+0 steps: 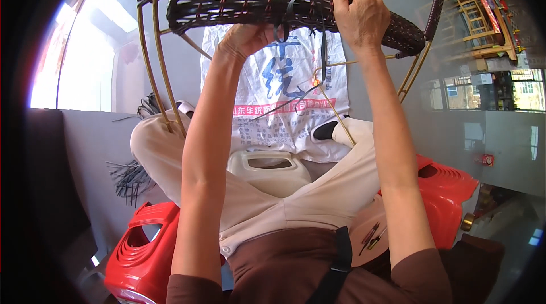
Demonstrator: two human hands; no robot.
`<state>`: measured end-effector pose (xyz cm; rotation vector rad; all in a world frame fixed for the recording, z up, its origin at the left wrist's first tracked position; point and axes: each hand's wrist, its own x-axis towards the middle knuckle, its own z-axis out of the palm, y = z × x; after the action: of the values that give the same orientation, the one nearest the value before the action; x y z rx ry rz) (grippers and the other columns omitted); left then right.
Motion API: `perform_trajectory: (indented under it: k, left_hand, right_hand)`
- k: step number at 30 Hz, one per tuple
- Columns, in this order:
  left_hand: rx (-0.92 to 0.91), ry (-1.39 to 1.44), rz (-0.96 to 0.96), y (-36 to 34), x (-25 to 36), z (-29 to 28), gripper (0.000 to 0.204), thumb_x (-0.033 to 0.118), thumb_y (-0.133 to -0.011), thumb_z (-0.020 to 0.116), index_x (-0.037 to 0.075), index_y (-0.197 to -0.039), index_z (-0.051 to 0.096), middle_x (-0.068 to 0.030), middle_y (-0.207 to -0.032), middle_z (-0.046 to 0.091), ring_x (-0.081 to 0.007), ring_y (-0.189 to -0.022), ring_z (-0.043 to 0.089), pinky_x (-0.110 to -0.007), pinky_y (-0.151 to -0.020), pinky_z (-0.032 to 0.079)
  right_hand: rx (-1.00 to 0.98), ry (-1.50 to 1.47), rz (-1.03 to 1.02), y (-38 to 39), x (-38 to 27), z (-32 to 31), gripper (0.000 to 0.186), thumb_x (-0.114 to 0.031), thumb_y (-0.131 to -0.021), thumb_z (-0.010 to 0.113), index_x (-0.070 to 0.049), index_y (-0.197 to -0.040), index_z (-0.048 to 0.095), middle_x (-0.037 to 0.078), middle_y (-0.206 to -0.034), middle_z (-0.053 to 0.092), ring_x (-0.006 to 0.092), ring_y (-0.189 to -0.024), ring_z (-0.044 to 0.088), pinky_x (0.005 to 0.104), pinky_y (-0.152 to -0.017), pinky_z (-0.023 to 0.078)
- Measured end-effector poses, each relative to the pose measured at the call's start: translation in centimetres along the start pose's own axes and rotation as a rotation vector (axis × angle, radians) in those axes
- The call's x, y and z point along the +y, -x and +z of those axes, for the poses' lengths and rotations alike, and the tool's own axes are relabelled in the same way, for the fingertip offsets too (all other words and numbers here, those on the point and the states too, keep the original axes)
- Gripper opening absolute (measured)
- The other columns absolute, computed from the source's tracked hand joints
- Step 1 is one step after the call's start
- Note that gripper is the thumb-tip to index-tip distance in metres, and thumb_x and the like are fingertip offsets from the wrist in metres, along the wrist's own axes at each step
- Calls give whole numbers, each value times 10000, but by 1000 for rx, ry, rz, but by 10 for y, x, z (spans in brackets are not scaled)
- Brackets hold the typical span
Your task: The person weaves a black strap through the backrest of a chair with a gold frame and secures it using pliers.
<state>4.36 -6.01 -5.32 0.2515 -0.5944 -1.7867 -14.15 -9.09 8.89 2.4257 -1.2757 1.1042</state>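
Note:
A dark brown woven band [250,2] with reddish lacing spans the top of a thin gold metal chair frame [159,65]. My right hand [361,17] grips the band toward its right end, fingers curled over the upper edge. My left hand [244,39] is curled at the band's lower edge left of centre, its fingertips partly hidden behind it. A dark flat strip [323,54] hangs from the band between my hands, and a loose dark loop sits on the weave. Below lies a white printed sack [222,76] on the floor, between my bent legs.
A cream plastic stool [239,170] sits between my thighs. Red plastic stools [136,258] stand at lower left and right [449,190]. Bundles of grey strips [128,182] lie at left. Small tools [372,241] rest on a pinkish round surface at lower right. Stacked bamboo-like furniture [478,19] stands at upper right.

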Motion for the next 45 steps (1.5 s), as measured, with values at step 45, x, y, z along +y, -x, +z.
perform_trajectory:
  k: [45]
  left_hand:
    - [252,102,-418,41,8,57,214,185,-810,551,-17,-850,488,-35,-637,441,-65,-450,394,-154,-375,358]
  right_hand:
    - [-275,-124,9,-14,2,-22,256,-256,-772,547,-26,-703,634,196,-801,597,347,-750,587,410,-697,474]
